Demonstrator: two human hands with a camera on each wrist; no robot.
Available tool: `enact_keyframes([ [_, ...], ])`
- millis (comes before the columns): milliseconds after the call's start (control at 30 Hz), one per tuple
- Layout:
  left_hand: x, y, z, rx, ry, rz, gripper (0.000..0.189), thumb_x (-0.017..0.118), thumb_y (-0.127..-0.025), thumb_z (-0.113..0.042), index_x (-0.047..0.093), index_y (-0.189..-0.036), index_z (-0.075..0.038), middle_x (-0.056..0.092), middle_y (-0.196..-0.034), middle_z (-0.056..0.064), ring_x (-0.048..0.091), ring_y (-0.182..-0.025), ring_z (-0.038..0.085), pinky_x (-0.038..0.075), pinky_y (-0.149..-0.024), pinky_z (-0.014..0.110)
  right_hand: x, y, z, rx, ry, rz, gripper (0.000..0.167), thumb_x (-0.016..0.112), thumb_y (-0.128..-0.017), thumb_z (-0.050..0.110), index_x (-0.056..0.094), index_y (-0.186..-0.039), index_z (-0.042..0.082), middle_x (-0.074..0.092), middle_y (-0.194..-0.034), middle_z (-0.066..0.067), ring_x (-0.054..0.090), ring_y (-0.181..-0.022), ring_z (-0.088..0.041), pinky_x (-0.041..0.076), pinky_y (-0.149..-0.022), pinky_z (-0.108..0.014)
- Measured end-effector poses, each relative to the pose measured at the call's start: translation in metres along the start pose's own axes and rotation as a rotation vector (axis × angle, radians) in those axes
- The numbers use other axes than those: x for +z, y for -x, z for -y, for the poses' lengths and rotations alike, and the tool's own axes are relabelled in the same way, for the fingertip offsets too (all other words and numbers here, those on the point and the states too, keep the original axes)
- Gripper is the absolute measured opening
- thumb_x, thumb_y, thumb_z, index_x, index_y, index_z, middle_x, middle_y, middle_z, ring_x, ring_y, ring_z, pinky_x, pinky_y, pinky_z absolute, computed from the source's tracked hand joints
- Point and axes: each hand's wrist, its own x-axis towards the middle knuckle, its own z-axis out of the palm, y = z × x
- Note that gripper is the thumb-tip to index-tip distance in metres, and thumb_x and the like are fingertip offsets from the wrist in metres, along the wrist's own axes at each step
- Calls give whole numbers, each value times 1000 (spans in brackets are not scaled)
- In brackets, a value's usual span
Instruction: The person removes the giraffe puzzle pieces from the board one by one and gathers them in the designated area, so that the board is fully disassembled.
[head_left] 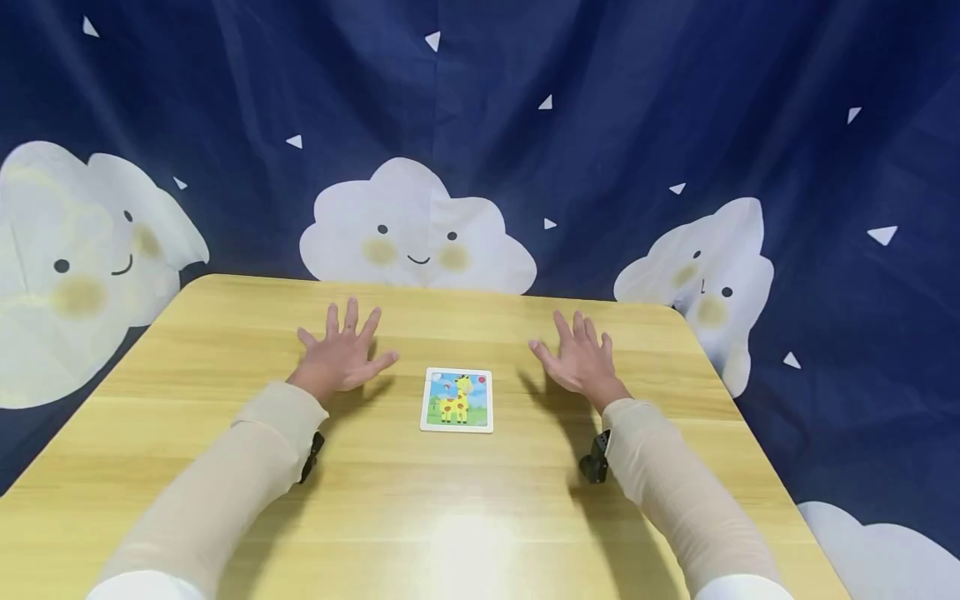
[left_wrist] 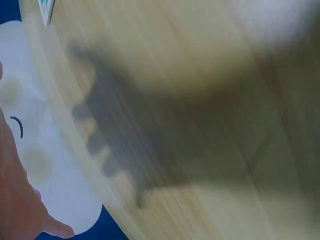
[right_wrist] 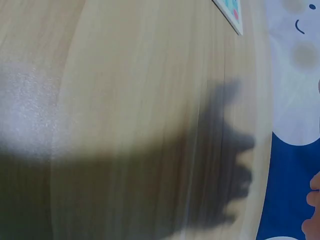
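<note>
A square giraffe picture puzzle with a white border lies flat on the wooden table, between the two hands. To its left, my left hand is held over the table with fingers spread and holds nothing. My right hand, on the other side, is likewise spread and holds nothing. Both cast shadows on the wood. In the left wrist view part of the left hand shows at the edge, and a corner of the puzzle at the top. The right wrist view shows another puzzle corner and a few right fingertips.
A dark blue curtain with white smiling clouds hangs behind the table's far edge. Small black cameras sit on the wrists. Light glares off the near part of the tabletop.
</note>
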Motion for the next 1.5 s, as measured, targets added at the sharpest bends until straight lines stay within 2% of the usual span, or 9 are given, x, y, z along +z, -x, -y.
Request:
enact_keyframes([
  [100,7,2,-3,10,2,-4,95,24,-84,-78,3,-153,-17,-9,-156,24,-10,-139,51,1,-85,85,3,2,1,-5,-25,14,83,25,-89,72,17,-152,19,14,-155,-22,16,-142,-40,13,-106,-65],
  [233,14,6,-10,37,-15,4,91,30,-87,-74,9,-153,-15,-5,-156,23,-6,-139,51,3,-86,84,7,5,3,-15,-63,11,77,27,-92,66,23,-151,16,23,-153,-22,26,-137,-42,21,-105,-64],
  [533,22,21,-39,105,-24,27,80,38,-91,-63,20,-151,-14,5,-157,21,4,-139,51,10,-89,83,18,10,15,-76,-132,-37,61,32,-98,51,45,-139,8,45,-140,-18,41,-128,-41,34,-99,-60],
  [700,24,31,-56,130,-13,66,80,40,-91,-63,20,-152,-15,10,-156,21,9,-139,51,13,-91,81,23,14,23,-80,-159,-19,58,32,-98,49,48,-137,9,46,-139,-16,41,-128,-39,34,-100,-58],
  [900,26,45,-76,172,11,136,81,50,-88,-59,24,-151,-14,16,-155,21,14,-138,50,16,-92,80,26,18,30,-86,-200,2,55,34,-99,46,50,-136,9,47,-138,-16,40,-128,-39,33,-101,-58],
  [1133,39,60,-96,187,32,162,81,57,-85,-57,29,-149,-16,19,-155,19,16,-139,48,21,-94,76,35,20,41,-102,-218,7,53,36,-99,45,52,-133,7,49,-136,-17,43,-127,-37,33,-102,-55],
  [1333,48,70,-104,180,61,219,86,61,-81,-60,30,-149,-17,17,-156,17,14,-139,49,22,-92,76,45,19,53,-111,-240,-3,48,44,-98,41,55,-131,7,52,-132,-16,46,-124,-37,34,-103,-52],
  [1500,52,73,-105,178,59,227,90,61,-78,-65,29,-149,-19,18,-156,17,15,-139,49,23,-92,77,52,18,65,-128,-244,0,45,49,-96,38,56,-129,8,53,-130,-14,46,-124,-35,33,-104,-49],
])
